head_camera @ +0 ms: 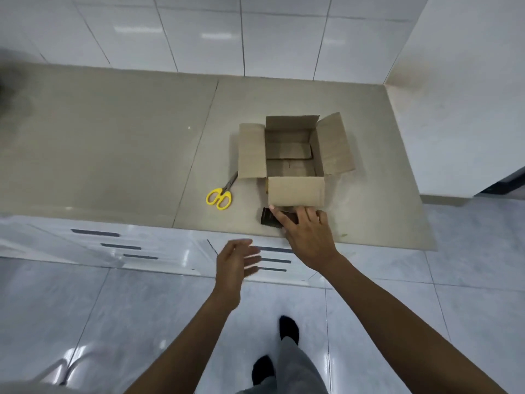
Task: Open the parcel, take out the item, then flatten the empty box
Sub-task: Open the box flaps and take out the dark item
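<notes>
A brown cardboard box [295,155] stands on the beige counter [113,143] with all its flaps spread open and its inside bare. In front of its near flap lies a small dark flat item [270,218] close to the counter's front edge. My right hand [306,237] lies over the item with fingers stretched across it; whether they grip it I cannot tell. My left hand [234,265] hovers in the air before the counter edge, fingers relaxed and holding nothing.
Yellow-handled scissors [220,194] lie on the counter just left of the box. White tiled walls rise behind and to the right. White drawers [113,243] sit below the counter. My feet stand on a glossy tiled floor.
</notes>
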Motion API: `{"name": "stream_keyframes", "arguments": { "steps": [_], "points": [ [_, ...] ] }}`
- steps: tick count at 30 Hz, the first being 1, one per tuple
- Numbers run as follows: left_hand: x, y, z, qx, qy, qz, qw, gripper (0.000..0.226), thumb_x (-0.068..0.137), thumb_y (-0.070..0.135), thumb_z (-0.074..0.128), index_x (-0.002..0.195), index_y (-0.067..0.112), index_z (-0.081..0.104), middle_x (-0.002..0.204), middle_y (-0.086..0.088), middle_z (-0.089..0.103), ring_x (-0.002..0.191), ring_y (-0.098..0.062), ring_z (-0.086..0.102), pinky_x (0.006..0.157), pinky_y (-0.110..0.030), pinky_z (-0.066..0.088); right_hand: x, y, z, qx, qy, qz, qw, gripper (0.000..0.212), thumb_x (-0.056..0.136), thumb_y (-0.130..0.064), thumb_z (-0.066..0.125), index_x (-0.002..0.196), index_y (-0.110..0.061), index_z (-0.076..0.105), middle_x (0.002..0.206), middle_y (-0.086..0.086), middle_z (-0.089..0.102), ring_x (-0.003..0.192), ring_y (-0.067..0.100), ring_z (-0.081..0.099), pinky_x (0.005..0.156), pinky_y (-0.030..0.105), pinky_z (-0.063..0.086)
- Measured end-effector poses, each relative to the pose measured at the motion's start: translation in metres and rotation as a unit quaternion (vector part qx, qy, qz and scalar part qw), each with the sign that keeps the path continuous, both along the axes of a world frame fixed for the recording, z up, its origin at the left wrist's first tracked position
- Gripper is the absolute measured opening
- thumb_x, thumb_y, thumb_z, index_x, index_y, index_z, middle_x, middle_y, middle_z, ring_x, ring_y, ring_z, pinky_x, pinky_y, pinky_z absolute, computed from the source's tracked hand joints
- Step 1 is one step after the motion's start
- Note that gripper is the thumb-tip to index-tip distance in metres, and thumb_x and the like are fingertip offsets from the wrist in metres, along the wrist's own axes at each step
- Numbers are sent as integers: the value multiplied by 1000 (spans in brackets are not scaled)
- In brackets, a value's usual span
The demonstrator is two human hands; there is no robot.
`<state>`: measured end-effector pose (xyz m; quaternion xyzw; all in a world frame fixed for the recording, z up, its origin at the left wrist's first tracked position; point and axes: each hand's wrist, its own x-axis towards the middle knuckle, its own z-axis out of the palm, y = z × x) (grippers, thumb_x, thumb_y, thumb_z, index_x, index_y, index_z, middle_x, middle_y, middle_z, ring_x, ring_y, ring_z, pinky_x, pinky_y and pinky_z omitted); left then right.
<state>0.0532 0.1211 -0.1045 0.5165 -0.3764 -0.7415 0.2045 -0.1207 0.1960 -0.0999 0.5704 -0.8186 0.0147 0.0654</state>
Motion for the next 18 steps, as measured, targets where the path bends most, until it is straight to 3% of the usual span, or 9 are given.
{"name": "stream_keyframes", "arguments": {
  "steps": [2,4,8,12,18],
  "points": [
    [4,7,-16,233,51,32,971,29,95,35,52,101,8,63,98,-14,70,84,-28,65,73,-35,52,6,-5,-2,-18,-29,-28,999,59,93,-25,39,149,-38,27,112,10,56,92,31,51,73,42,38],
    [4,10,-36,331,76,49,939,46,96,45,46,110,4,61,102,-17,68,85,-30,63,75,-37,51,6,-6,-5,-31,-32,-35,998,61,93,-23,44,149,-39,28,112,9,57,90,31,52,72,42,38],
    [-13,15,-80,341,53,22,938,64,95,59,36,120,4,59,102,-17,68,76,-27,60,69,-34,51,-3,-6,-17,-58,-19,-6,998,67,92,-20,54,149,-42,26,109,6,56,86,29,50,72,42,38],
    [-43,16,-117,337,47,52,939,67,94,62,33,124,5,53,98,-17,68,67,-24,57,59,-28,50,-10,-5,-29,-103,-40,35,993,67,91,-16,58,147,-41,32,111,5,58,87,28,48,73,41,40],
    [-81,18,-161,348,149,151,913,63,92,67,31,117,12,49,99,-16,67,65,-25,57,55,-25,48,-17,-6,-35,-131,-92,56,985,58,93,-19,58,143,-41,40,116,5,58,94,29,50,79,44,45]
  ]
}}
